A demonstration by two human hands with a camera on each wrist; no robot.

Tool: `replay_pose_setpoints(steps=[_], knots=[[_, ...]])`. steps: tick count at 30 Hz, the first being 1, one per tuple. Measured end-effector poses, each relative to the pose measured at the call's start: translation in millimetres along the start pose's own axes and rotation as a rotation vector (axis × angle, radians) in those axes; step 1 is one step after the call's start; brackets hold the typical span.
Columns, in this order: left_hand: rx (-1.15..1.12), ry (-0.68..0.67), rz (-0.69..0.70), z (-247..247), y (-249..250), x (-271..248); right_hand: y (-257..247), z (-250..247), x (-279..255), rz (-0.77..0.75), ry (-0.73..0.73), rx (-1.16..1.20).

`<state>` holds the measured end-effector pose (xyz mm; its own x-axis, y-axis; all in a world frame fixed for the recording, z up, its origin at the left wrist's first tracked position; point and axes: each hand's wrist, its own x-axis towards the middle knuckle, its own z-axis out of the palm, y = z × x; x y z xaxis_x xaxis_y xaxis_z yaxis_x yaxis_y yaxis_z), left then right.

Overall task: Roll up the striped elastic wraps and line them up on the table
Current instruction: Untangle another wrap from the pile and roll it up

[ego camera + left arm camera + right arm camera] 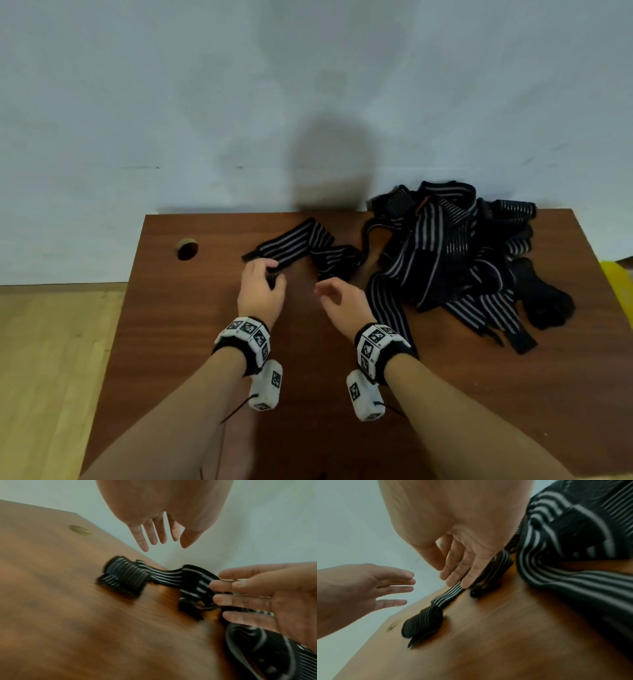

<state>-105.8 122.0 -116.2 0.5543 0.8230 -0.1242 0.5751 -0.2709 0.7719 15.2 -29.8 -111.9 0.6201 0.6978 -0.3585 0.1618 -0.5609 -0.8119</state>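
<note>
One black wrap with grey stripes (298, 245) lies stretched across the back middle of the brown table (205, 342). Its left end is a small, partly wound roll (125, 577) (423, 623) resting on the wood. My left hand (265, 277) (163, 538) hovers just over that roll with straight fingers and holds nothing. My right hand (329, 294) (458, 574) is spread flat beside the wrap's folded middle, and I cannot tell whether it touches. A tangled pile of striped wraps (445, 253) lies at the back right.
A round cable hole (187, 249) sits in the table's back left corner. The table backs onto a pale wall. Something yellow (616, 284) shows past the right edge. Light wooden floor (51, 359) lies to the left. Bare wood stretches in front of both hands.
</note>
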Motion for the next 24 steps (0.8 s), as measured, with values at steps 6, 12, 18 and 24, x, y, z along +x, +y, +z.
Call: replay_pose_setpoints(steps=[6, 12, 18, 24], knots=[[0.08, -0.184, 0.152, 61.5, 85.2, -11.8, 10.9, -92.8, -28.3, 0.012, 0.181, -0.05], [0.144, -0.303, 0.227, 117.5, 146.8, -25.4, 65.2, -201.9, -39.2, 0.082, 0.338, -0.279], [0.23, -0.412, 0.243, 161.8, 173.2, -33.5, 101.6, -256.3, -23.9, 0.298, 0.238, -0.112], [0.183, -0.527, 0.112, 187.3, 167.7, -49.5, 114.1, -231.3, 7.3, 0.418, 0.21, 0.041]])
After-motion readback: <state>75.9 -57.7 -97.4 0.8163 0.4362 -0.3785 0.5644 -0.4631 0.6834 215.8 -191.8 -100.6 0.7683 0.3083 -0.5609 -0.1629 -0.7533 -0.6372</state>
